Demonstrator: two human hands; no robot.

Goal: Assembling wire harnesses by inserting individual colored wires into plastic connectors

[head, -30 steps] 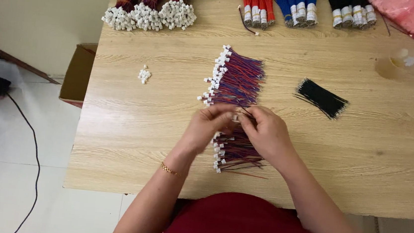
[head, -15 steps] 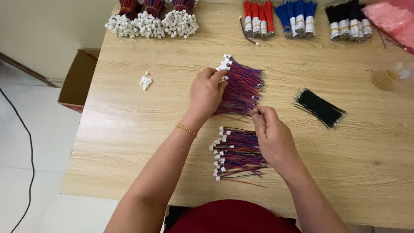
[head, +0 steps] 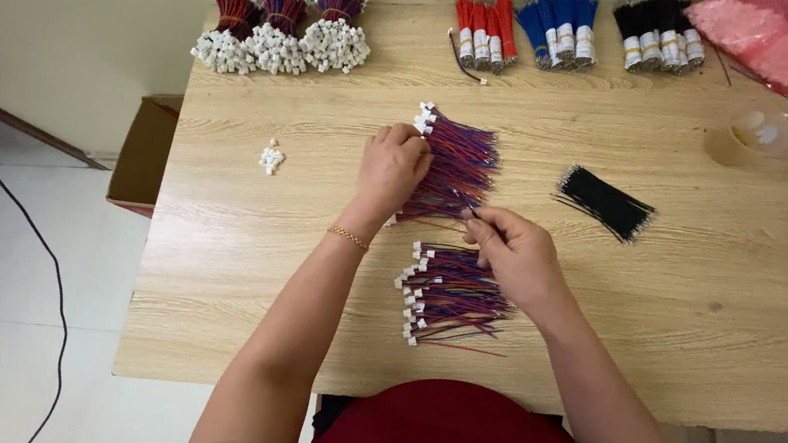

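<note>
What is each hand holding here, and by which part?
Left hand presses the connector end of the upper red-and-purple wire pile; right hand pinches its wire tails.

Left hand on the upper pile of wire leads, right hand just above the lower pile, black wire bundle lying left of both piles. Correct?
Not quite. In the head view the black wire bundle lies right of both piles, not left. The rest holds: the left hand rests on the upper pile of wire leads, and the right hand sits just above the lower pile.

Your left hand (head: pixel 397 167) hides part of the far red-and-purple wire pile (head: pixel 461 166); pink plastic bags (head: pixel 762 30) are cut off at the frame edge.
</note>
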